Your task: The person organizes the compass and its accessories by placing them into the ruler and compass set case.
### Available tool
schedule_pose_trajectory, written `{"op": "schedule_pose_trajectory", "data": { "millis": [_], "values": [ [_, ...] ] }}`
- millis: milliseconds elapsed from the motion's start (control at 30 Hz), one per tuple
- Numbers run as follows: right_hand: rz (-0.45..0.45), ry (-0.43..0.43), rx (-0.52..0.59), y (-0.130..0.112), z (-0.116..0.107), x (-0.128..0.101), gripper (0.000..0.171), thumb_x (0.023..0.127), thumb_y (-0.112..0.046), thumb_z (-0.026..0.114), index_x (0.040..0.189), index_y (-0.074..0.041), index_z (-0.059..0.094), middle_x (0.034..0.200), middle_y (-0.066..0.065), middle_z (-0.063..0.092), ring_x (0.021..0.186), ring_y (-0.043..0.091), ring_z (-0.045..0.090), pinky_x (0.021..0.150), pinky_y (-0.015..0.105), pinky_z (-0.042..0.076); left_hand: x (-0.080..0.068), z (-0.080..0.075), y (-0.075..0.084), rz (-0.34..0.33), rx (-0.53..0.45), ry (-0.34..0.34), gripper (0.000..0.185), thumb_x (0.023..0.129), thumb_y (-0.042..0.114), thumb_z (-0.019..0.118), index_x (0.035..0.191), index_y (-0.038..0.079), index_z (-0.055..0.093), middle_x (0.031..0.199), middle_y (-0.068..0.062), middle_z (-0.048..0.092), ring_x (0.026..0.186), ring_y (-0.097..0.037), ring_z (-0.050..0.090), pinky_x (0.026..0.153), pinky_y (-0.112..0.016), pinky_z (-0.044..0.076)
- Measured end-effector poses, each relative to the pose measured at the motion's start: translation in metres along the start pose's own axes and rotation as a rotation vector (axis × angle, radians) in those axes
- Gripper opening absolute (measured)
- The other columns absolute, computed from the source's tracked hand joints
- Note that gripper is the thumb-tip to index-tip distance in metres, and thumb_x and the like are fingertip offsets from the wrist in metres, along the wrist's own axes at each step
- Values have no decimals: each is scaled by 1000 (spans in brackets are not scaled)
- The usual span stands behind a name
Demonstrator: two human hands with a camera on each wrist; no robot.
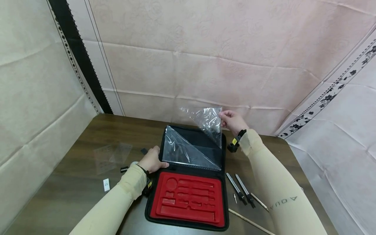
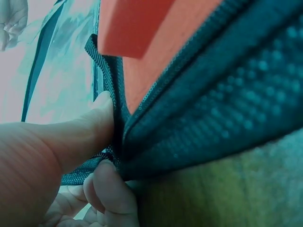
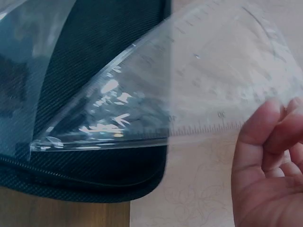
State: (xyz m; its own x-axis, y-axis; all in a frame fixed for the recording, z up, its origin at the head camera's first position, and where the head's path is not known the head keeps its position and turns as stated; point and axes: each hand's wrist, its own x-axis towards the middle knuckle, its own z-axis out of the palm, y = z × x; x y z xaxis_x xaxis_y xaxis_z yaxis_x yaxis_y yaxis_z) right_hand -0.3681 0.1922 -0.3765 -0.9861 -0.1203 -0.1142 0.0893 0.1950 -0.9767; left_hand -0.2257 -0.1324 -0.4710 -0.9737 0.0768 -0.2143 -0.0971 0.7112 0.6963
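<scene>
A black zip case point(image 1: 188, 131) lies spread on the table, its lid toward the back. Molded hollows shape the red tray point(image 1: 191, 210) in its near half. Clear plastic forms a slanted pocket point(image 1: 179, 150) across the lid. My left hand point(image 1: 152, 160) grips the case's left edge near the fold, thumb on top and fingers beneath. Above the lid's right side, my right hand point(image 1: 232, 121) pinches a clear set square point(image 3: 203, 90) in shiny plastic wrap by its edge. Ruler marks show on it in the right wrist view, and its lower corner overlaps the lid.
Thin clear sheets point(image 1: 104, 160) and a small white block point(image 1: 106, 185) lie left of the case. To its right are two silver-and-black tools point(image 1: 235, 186), a tiny metal piece point(image 1: 235, 198) and a wooden stick point(image 1: 251, 222). A cloth-covered wall point(image 1: 176, 75) rises behind the table.
</scene>
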Motion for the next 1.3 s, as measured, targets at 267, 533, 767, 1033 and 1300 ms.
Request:
{"op": "schedule_pose_trajectory", "data": {
  "millis": [267,533,767,1033,1300],
  "values": [
    [-30,-73,-246,-1,8,-4,25,97,-21,61,112,-2,60,87,8,55,68,15,54,69,30,53,1,0,0,12,10,20,65,79,24,82,123,-7,46,114,-24,52,107,-35,52,93,-49,43],
    [-76,-116,-304,2,26,-3,23,96,-17,62,110,1,62,86,9,57,67,15,55,71,32,54,1,0,-1,3,7,18,68,80,23,81,127,-8,43,116,-26,51,108,-35,52,93,-50,43],
    [-104,-120,-395,4,38,-7,20,96,-12,61,111,1,63,97,14,63,73,20,60,69,34,55,1,3,-2,-6,-2,10,72,81,23,80,132,-7,40,120,-26,49,111,-36,50,94,-51,42],
    [-179,-183,-549,7,46,-9,21,96,-13,61,112,1,64,94,13,65,67,26,65,68,39,54,1,2,-3,-18,-4,4,73,81,24,80,134,-7,39,120,-26,49,110,-34,50,93,-50,43],
    [-217,-196,-661,10,44,-11,21,96,-13,60,113,0,65,96,11,67,76,20,62,63,29,52,1,2,-2,-14,6,1,78,81,24,80,136,-9,36,126,-28,47,116,-37,48,97,-52,40]
  ]
}}
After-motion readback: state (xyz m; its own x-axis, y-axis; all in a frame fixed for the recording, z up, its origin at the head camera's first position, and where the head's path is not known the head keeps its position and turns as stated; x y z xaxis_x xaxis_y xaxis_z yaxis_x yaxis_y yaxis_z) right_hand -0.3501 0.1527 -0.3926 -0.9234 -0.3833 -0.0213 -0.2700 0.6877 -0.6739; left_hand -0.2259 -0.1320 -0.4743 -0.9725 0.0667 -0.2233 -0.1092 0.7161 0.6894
